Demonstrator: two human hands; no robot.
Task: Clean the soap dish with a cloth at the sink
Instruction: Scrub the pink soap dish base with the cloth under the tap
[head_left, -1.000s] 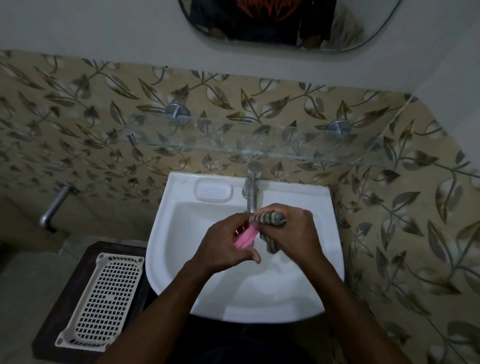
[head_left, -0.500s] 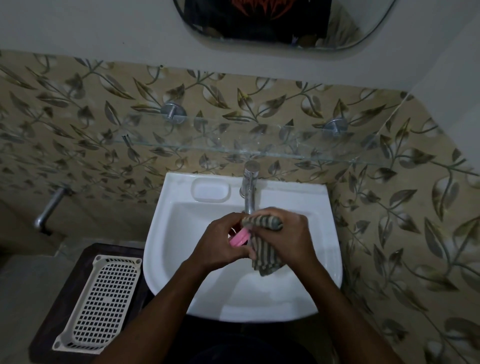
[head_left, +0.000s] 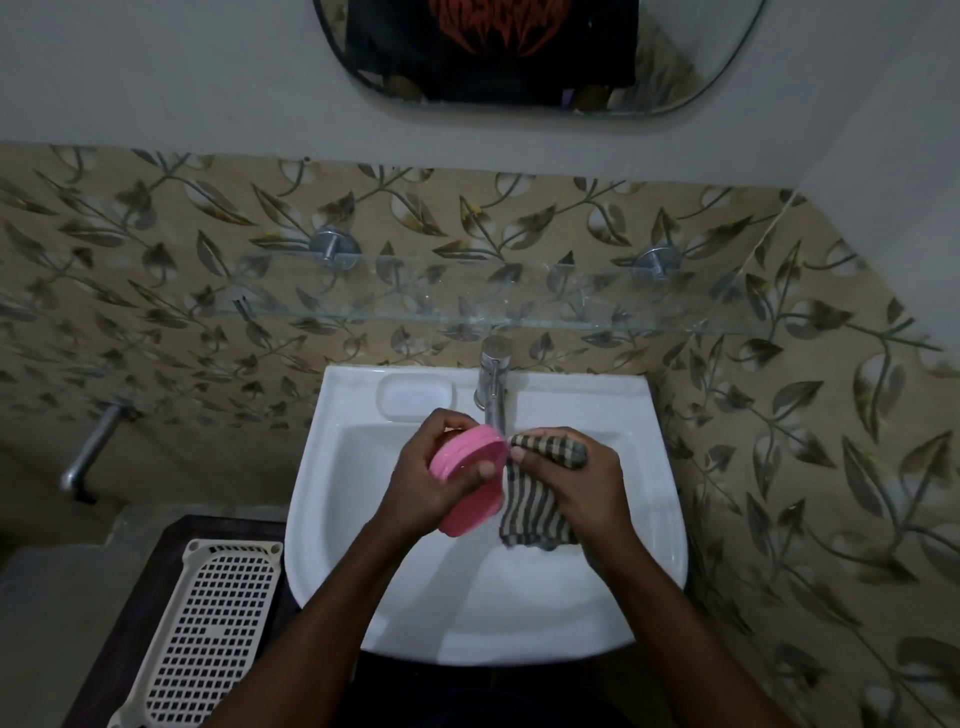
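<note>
Head view looks down on a white sink (head_left: 660, 519), where both hands work over the basin just below the tap (head_left: 492, 384). The left hand (head_left: 441, 483) grips the pink soap dish (head_left: 467, 457), thumb across its front edge and fingers wrapped behind. The right hand (head_left: 576, 478) is closed on a striped cloth (head_left: 535, 512), bunched at the fingertips with the rest hanging down toward the basin.

A moment ago only a thin pink sliver showed between the two hands, and the cloth was pressed against it. Now the dish has turned and tipped up so that much more of its pink face and rim shows, and the hands have drawn slightly apart; the bunched end of the cloth sits just beside the dish's right edge, touching it or very nearly so. The loose tail of the cloth has also dropped lower.

My reading is that one surface has been wiped and the dish is being turned to offer a fresh side, so the cleaning is mid-way, not finished. No water can be seen running from the tap. A moulded soap recess (head_left: 415, 397) on the sink's back ledge sits bare.
</note>
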